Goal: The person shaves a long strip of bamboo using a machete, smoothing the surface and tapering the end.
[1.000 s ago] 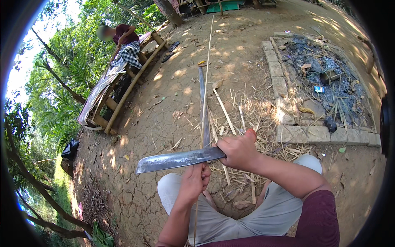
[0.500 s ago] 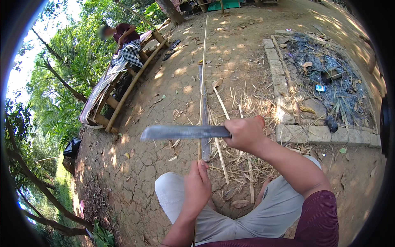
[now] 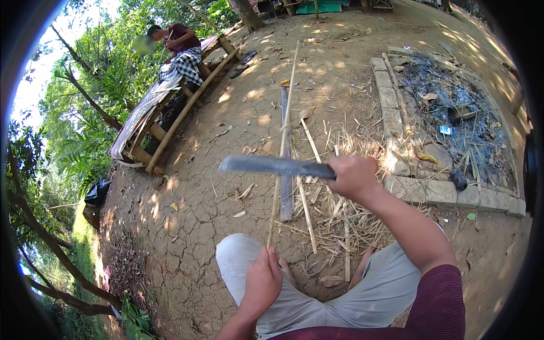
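left hand [image 3: 262, 281]: fingers wrapped tight around the near end of a thin bamboo strip [image 3: 283, 136], right above the knees. So it's closed and gripping the strip.

right hand [image 3: 352, 177]: fist closed on the handle of a big knife [image 3: 276, 165]. The handle itself is hidden inside the fist, only the blade shows.

strip vs fingers: the strip comes out of the top of the left fist and runs away from the person over the dirt, long and nearly straight. The far tip is well past the knife.

knife vs strip: the blade lies flat and sideways, crossing the strip about halfway out from the left hand. Can't tell if the edge is touching the strip or hovering just over it.

how the strip handles: my guess is light and springy, whippy at the far end, with splintery edges. Holding it low near the end looks right, with a firm pinch so it doesn't twist.

how the knife handles: looks heavy and blade-forward, so a full fist on the handle makes sense.

around the strip: a thicker split bamboo piece [image 3: 286, 158] lies on the ground right beside it, with loose slivers and shavings [image 3: 334, 221] scattered to the right.

farther out: brick-edged ash pit [image 3: 396, 136] off to the right of the strip, and another person sitting on a bamboo bench [image 3: 170, 113] far left.
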`<state>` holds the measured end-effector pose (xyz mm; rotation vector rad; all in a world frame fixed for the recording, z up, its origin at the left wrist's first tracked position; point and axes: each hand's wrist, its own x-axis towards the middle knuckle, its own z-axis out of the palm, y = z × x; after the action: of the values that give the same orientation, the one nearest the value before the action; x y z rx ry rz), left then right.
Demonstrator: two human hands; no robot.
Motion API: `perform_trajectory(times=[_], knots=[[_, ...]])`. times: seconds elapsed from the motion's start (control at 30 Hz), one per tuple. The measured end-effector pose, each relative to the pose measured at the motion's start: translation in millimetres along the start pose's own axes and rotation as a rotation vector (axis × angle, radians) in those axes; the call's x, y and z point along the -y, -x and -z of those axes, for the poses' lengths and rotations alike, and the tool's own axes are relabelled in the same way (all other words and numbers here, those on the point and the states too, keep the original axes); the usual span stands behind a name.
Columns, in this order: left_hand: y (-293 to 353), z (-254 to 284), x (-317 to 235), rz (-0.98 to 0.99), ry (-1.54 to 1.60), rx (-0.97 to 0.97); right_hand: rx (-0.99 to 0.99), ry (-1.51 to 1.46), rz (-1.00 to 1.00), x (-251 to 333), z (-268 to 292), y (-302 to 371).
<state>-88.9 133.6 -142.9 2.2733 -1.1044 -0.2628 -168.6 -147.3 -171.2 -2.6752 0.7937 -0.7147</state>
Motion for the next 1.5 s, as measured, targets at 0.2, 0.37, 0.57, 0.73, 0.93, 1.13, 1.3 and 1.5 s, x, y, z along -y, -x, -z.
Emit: perform_trajectory(times=[0.2,0.37,0.57,0.73,0.93,1.13,1.3,1.5], knots=[[11.3,5.3,-4.2,0.032,0.023,0.095,-0.177,0.026,0.28,1.3,-8.0,9.1],[46.3,-0.2,12.8,0.043,-0.032,0.141,-0.025,-0.069,-0.42,-72.2,15.1,-40.1],[6.9,-14.9,2.7,-0.029,0.113,0.055,-0.045,-0.015,0.209,22.2,-6.2,17.7],[23.2,-2.1,0.8,-0.003,0.059,0.108,-0.17,0.029,0.159,-15.9,-6.6,3.3],[57.5,3.9,15.3,0.055,-0.028,0.161,-0.004,-0.041,-0.496,-83.7,26.4,-39.9],[9.5,-6.4,-2.5,0.02,0.127,0.056,-0.021,-0.115,0.306,43.9,-4.3,31.9],[9.7,-1.8,-12.1,0.012,0.08,0.048,-0.169,-0.047,0.366,26.2,-13.1,29.0],[41.6,-4.0,-1.2,0.046,0.119,0.13,0.003,-0.026,-0.369,-42.3,26.2,-24.4]])
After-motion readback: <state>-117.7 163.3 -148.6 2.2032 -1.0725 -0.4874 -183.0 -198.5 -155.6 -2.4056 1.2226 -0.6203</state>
